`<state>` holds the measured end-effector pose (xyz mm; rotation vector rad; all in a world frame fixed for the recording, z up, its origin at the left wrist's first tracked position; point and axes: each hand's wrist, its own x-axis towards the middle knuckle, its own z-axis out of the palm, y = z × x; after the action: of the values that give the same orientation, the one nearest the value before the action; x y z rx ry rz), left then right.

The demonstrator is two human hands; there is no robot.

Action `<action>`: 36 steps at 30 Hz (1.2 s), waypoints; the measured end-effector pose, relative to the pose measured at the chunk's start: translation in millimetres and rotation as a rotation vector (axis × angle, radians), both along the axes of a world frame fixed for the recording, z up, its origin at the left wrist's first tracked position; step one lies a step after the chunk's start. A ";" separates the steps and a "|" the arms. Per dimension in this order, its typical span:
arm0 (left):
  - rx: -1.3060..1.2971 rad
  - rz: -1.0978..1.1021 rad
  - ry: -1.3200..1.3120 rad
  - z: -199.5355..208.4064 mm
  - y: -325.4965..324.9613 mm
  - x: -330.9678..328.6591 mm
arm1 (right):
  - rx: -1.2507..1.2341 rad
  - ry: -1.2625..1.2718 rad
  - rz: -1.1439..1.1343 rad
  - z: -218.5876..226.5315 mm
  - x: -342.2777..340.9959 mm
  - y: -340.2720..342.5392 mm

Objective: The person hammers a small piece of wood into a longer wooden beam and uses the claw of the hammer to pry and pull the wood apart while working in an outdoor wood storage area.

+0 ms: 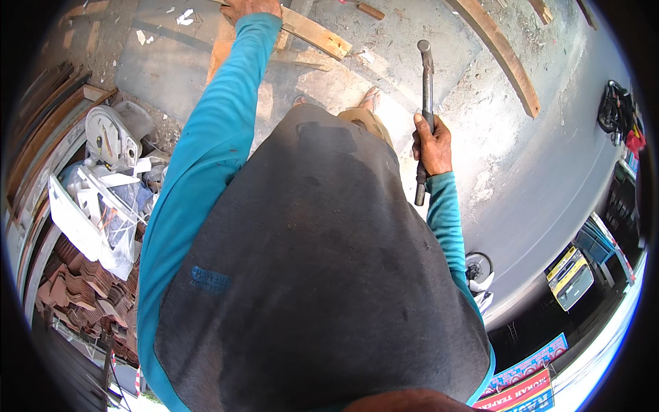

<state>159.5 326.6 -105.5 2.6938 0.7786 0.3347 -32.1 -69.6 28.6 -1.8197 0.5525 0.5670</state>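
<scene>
Holding a hammer [427, 89], the right grip [433, 145] wraps its handle below the head; left grip's [252, 8] closure unclear.

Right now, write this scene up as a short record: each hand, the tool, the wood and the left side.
Left hand: at a wooden board, partly cut off by the picture's top edge; grip unclear
Right hand: closed around the handle of a hammer
Hammer: head toward the top of the picture, clear of the board
Other wood: a long plank on the ground, right of the hammer
Left side: a clear plastic bag with white pieces, reddish-brown tiles in a pile
</scene>
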 end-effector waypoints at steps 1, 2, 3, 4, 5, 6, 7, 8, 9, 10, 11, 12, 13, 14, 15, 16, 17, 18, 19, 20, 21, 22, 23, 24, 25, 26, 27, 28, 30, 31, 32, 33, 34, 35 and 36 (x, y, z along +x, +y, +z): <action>0.009 0.023 0.007 0.2 2.3 1.5 | 0.003 -0.064 -0.023 7.3 7.1 3.1; 0.018 0.048 0.015 -0.5 3.9 -1.0 | 0.003 -0.127 -0.044 15.0 14.2 7.5; 0.019 0.033 0.017 -0.4 3.9 -1.0 | 0.040 -0.229 -0.102 18.6 22.6 16.5; -0.008 0.035 0.028 0.1 5.0 -2.4 | 0.072 -0.267 -0.128 16.4 27.4 21.0; -0.040 0.026 0.037 2.3 3.0 1.5 | 0.058 -0.277 -0.135 11.3 28.2 28.8; -0.039 0.016 0.032 0.9 3.3 1.8 | 0.050 -0.290 -0.130 3.3 27.9 34.0; -0.050 0.017 0.010 -4.0 3.2 0.2 | -0.046 -0.168 -0.016 -6.7 21.8 32.2; -0.052 0.018 -0.010 -0.1 3.4 3.0 | -0.278 -0.148 0.235 -22.2 15.2 27.3; -0.058 0.016 -0.027 4.3 1.5 5.0 | -0.344 -0.046 0.518 -15.8 9.4 24.6; -0.071 0.021 0.021 10.9 -1.4 4.8 | -0.317 0.075 0.665 -28.8 -2.3 17.8; -0.087 0.028 0.076 17.9 -4.9 0.6 | -0.253 0.198 0.697 -29.6 -14.8 17.7; -0.090 0.038 0.058 27.3 -8.9 3.4 | -0.254 0.174 0.745 -38.6 -33.1 13.3; -0.074 0.054 0.061 37.3 -17.3 8.8 | -0.234 0.134 0.713 -45.1 -45.3 8.5; -0.072 0.065 0.083 31.0 -15.9 1.5 | -0.221 0.115 0.683 -46.6 -59.9 7.4; -0.066 0.084 0.102 25.2 -11.3 -5.4 | -0.199 0.135 0.630 -34.6 -57.6 11.7; 0.071 0.057 0.094 7.6 -0.3 -7.3 | -0.177 0.156 0.577 -19.6 -51.8 13.5; 0.134 0.029 0.084 7.7 -1.5 -4.5 | -0.158 0.146 0.511 -4.8 -42.4 16.6; 0.201 -0.001 0.072 17.3 -7.4 -2.4 | -0.158 0.150 0.498 2.1 -35.9 17.4; 0.046 0.041 0.086 28.8 -14.9 -1.0 | -0.048 0.096 0.317 3.3 -26.5 18.2; -0.034 0.061 0.093 33.4 -18.0 -1.9 | 0.058 0.039 0.142 4.5 -16.4 18.1; -0.112 0.081 0.099 38.0 -22.4 -1.5 | 0.048 -0.042 0.086 5.1 -4.4 21.5; -0.084 0.065 0.052 29.4 -19.5 0.7 | 0.038 -0.122 0.031 1.4 6.8 26.5; -0.067 0.056 0.025 14.3 -10.8 3.8 | 0.023 -0.172 0.032 -7.4 15.5 29.7; -0.045 0.062 -0.004 1.5 3.3 3.2 | 0.103 -0.181 0.032 -20.4 20.5 36.0; 0.097 0.035 0.002 -21.3 21.8 2.2 | 0.065 -0.074 0.202 -25.4 19.7 35.3; 0.235 -0.006 0.005 -33.1 32.0 9.3 | 0.021 0.029 0.356 -31.8 20.4 32.1; 0.231 -0.032 -0.015 -22.6 20.2 17.9 | -0.170 -0.222 0.629 -69.0 6.1 14.8; 0.110 -0.025 0.037 -8.8 8.0 11.1 | -0.121 -0.014 0.510 -61.6 0.6 12.2; -0.009 0.004 0.084 12.7 -1.2 3.5 | -0.014 0.190 0.340 -59.6 -8.7 -3.6; -0.042 0.018 0.083 18.9 -2.0 4.2 | 0.012 0.147 0.212 -58.5 -13.2 -7.0; -0.076 0.026 0.098 22.7 -4.6 -2.6 | 0.071 0.123 0.111 -61.9 -14.9 -11.7; -0.073 0.025 0.115 29.5 -10.7 -8.0 | 0.122 0.068 -0.017 -60.5 -13.9 -10.9; -0.078 0.022 0.123 38.7 -17.3 -11.3 | 0.170 0.014 -0.147 -58.7 -9.9 -9.9; -0.076 0.018 0.119 37.0 -14.3 -11.1 | 0.176 -0.022 -0.219 -61.9 -3.1 -7.3; -0.078 0.012 0.116 35.2 -12.0 -10.0 | 0.207 -0.054 -0.273 -61.4 4.9 -3.1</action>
<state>149.5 314.6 -70.3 2.6556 0.8227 0.1489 -27.2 -72.7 -32.8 -1.5288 0.6671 0.3737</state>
